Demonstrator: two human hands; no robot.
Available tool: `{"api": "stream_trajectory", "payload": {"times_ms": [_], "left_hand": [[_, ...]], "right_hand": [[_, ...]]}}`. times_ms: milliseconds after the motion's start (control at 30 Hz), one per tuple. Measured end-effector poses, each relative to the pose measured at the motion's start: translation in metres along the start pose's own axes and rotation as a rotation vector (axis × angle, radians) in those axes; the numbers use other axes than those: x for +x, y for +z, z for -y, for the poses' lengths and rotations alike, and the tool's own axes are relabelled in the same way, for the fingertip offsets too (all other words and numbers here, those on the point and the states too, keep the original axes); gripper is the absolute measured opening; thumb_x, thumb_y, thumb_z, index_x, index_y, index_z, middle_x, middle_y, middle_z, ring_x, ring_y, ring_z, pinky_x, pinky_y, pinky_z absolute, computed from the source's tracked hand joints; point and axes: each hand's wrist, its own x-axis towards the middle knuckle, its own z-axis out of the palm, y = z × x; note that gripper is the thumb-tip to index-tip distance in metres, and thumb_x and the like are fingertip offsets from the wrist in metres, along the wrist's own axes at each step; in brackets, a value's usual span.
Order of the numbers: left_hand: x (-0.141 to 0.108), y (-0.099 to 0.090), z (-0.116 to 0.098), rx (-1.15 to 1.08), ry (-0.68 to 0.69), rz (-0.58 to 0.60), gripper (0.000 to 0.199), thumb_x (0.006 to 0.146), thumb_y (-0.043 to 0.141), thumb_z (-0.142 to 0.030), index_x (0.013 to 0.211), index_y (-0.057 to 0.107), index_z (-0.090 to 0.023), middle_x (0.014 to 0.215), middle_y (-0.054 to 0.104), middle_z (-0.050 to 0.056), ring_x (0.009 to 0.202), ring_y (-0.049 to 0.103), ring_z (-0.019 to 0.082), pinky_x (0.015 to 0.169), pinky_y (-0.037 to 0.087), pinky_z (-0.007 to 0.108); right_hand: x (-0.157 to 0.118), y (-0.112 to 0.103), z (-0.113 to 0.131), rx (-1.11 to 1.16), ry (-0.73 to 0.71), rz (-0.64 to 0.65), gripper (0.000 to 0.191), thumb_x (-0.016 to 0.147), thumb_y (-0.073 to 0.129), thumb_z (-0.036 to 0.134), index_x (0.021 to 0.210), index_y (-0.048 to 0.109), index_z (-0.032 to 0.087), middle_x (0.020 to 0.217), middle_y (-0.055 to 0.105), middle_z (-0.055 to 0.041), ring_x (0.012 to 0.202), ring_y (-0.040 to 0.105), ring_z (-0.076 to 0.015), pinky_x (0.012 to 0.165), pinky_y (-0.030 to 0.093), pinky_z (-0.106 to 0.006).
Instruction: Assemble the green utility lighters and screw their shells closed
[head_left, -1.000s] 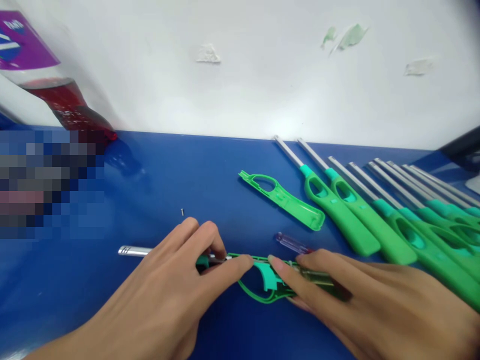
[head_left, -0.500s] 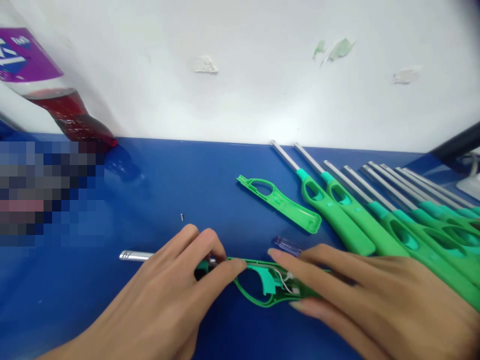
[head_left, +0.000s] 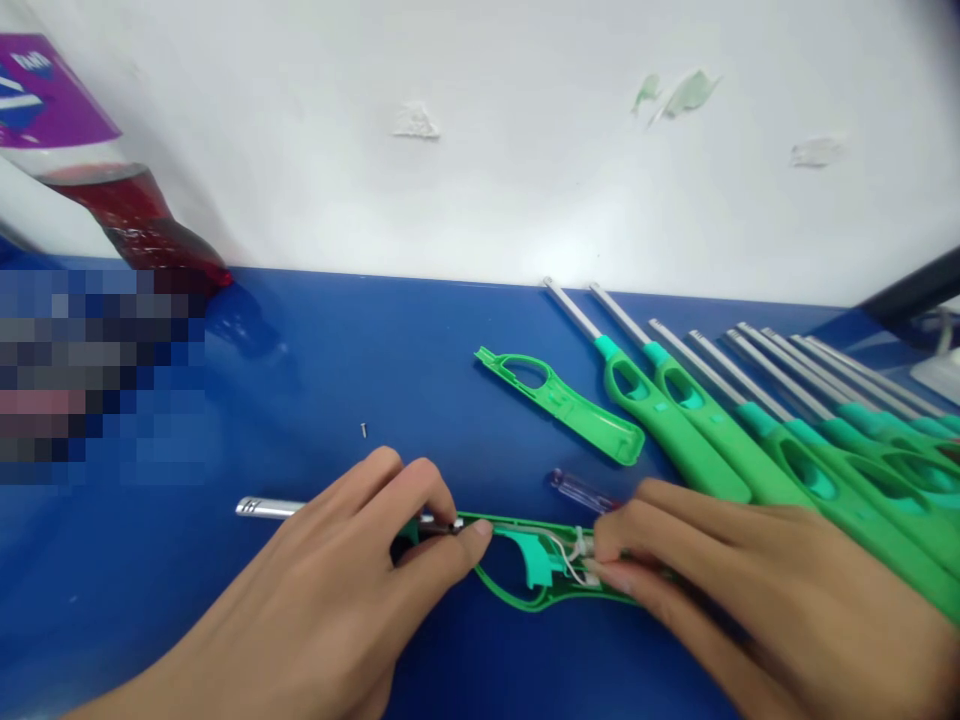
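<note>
An opened green gas lighter (head_left: 517, 603) lies across the front of the blue table, its insides facing up. A teal trigger (head_left: 537, 560) and thin white wires (head_left: 568, 560) show within the shell. My left hand (head_left: 352, 570) is closed around the neck, where the metal tube (head_left: 266, 508) leaves the handle. Thumb and index finger of my right hand (head_left: 697, 570) pinch at the inner parts near the handle's rear, which the hand largely hides. Just behind those fingers lies a clear purplish screwdriver handle (head_left: 577, 490), partly covered.
A loose green half shell (head_left: 592, 425) rests behind the lighter. Several assembled lighters (head_left: 682, 430) lie in a slanted row at right. A small screw (head_left: 364, 430) sits beyond my left hand. At far left stands a bottle of red drink (head_left: 142, 220), against the white wall (head_left: 480, 180).
My right fingers have drawn together, from spread over the handle to a pinch at its inner parts, uncovering more of the wires. The left hand has hardly moved.
</note>
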Motion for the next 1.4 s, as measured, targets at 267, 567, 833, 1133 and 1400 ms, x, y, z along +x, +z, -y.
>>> {"api": "stream_trajectory", "payload": {"times_ms": [267, 567, 833, 1133, 1400], "left_hand": [[-0.002, 0.001, 0.002, 0.015, 0.012, 0.026, 0.068, 0.084, 0.043, 0.015, 0.133, 0.069, -0.024, 0.112, 0.060, 0.006, 0.089, 0.052, 0.021, 0.076, 0.048, 0.033], [-0.002, 0.002, 0.003, 0.025, 0.010, 0.016, 0.072, 0.087, 0.041, 0.017, 0.138, 0.068, -0.026, 0.112, 0.063, 0.005, 0.092, 0.053, 0.022, 0.083, 0.050, 0.036], [-0.001, 0.004, 0.001, 0.041, -0.047, -0.070, 0.067, 0.094, 0.038, 0.016, 0.131, 0.072, -0.028, 0.110, 0.063, 0.003, 0.092, 0.054, 0.021, 0.088, 0.047, 0.035], [0.004, 0.002, 0.005, 0.061, -0.028, -0.089, 0.058, 0.095, 0.039, 0.015, 0.126, 0.067, -0.026, 0.108, 0.060, 0.002, 0.087, 0.050, 0.020, 0.077, 0.046, 0.032], [0.002, 0.004, 0.004, 0.073, -0.024, -0.075, 0.060, 0.096, 0.038, 0.015, 0.131, 0.065, -0.025, 0.109, 0.059, 0.003, 0.089, 0.051, 0.021, 0.084, 0.046, 0.035]], "right_hand": [[-0.015, 0.014, 0.001, -0.027, -0.015, -0.030, 0.037, 0.105, 0.049, 0.009, 0.131, 0.073, 0.021, 0.111, 0.084, -0.0124, 0.096, 0.082, -0.0265, 0.083, 0.069, -0.035], [-0.037, 0.021, -0.007, -0.040, 0.002, 0.110, 0.057, 0.110, 0.047, 0.017, 0.168, 0.050, 0.020, 0.159, 0.068, -0.0153, 0.146, 0.067, -0.0324, 0.111, 0.066, -0.050], [-0.033, 0.020, -0.006, 0.015, -0.002, 0.138, 0.057, 0.111, 0.045, 0.015, 0.167, 0.049, 0.022, 0.160, 0.067, -0.0129, 0.146, 0.066, -0.0302, 0.112, 0.065, -0.045], [-0.001, 0.003, 0.006, 0.108, 0.061, 0.054, 0.034, 0.120, 0.036, 0.031, 0.134, 0.067, 0.027, 0.126, 0.083, -0.0059, 0.112, 0.083, -0.0212, 0.089, 0.072, -0.031], [-0.011, 0.008, -0.001, -0.044, -0.044, -0.003, 0.041, 0.116, 0.037, 0.021, 0.152, 0.056, 0.028, 0.138, 0.082, -0.0021, 0.131, 0.077, -0.0264, 0.092, 0.073, -0.037]]}}
